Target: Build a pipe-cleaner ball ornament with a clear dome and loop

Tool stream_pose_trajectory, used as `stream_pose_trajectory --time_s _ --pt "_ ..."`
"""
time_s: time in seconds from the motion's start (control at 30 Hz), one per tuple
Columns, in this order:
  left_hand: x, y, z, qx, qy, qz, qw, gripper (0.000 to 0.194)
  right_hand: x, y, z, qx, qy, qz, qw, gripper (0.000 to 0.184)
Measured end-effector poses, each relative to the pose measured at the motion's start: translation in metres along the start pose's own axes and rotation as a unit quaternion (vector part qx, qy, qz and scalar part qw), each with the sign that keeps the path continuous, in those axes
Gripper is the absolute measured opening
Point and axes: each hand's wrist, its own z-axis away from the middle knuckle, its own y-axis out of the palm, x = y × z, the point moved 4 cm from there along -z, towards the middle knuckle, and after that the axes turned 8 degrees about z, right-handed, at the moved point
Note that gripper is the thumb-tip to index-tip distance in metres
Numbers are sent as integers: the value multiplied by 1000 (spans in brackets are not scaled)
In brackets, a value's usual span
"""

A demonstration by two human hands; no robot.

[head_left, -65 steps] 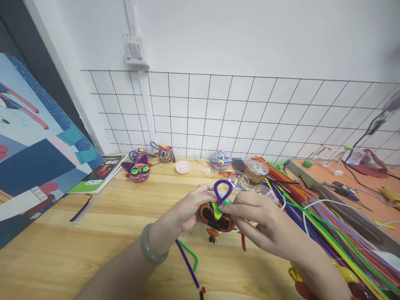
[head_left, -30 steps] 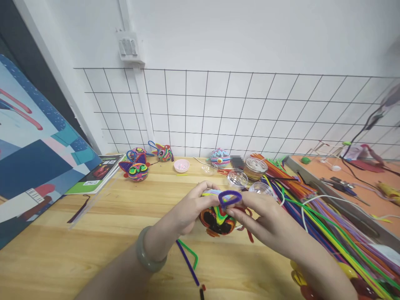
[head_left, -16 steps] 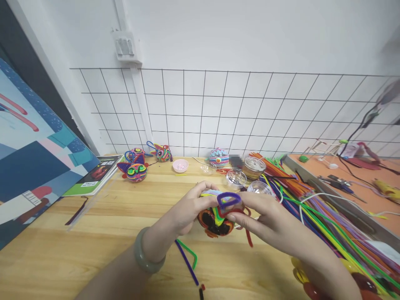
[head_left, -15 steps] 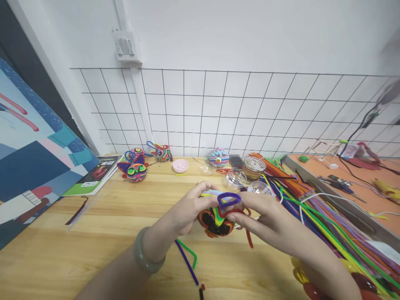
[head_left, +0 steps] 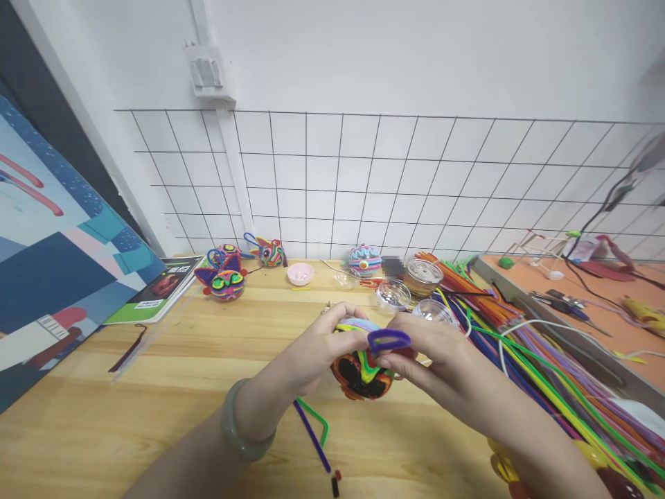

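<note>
Between my hands is a round ball ornament (head_left: 362,380) covered in coloured pipe cleaners, with black patches ringed in orange and a yellow-green band. My left hand (head_left: 318,352) is closed around its left side, the thumb reaching to the top. A purple pipe-cleaner loop (head_left: 391,339) stands up at the top of the ball. My right hand (head_left: 433,345) pinches at the base of this loop, thumb and index finger close together; the exact contact is partly hidden. On the table below lie a bent green pipe cleaner (head_left: 323,424) and a purple one (head_left: 312,436).
Finished-looking pipe-cleaner ornaments (head_left: 227,284) stand at the back left beside a magazine (head_left: 161,291). Further along are a pink bowl (head_left: 300,275), a striped ball (head_left: 364,260) and clear plastic half-shells (head_left: 393,296). Bundles of pipe cleaners (head_left: 551,374) fill the right, beside an orange-surfaced tray (head_left: 597,284).
The purple loop has shifted slightly right and down and tilted. The red pipe-cleaner end that hung below my right hand is out of sight. The ball has moved a little right and down.
</note>
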Motion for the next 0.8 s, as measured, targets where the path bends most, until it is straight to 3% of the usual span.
stream_pose_trajectory --time_s 0.4,0.8 --pt "2 5 1 -9 -14 1 1000 36 6 -1 6 -3 17 54 998 18" --pt "6 5 -1 -7 -21 22 999 34 1 -1 4 -2 22 35 999 12"
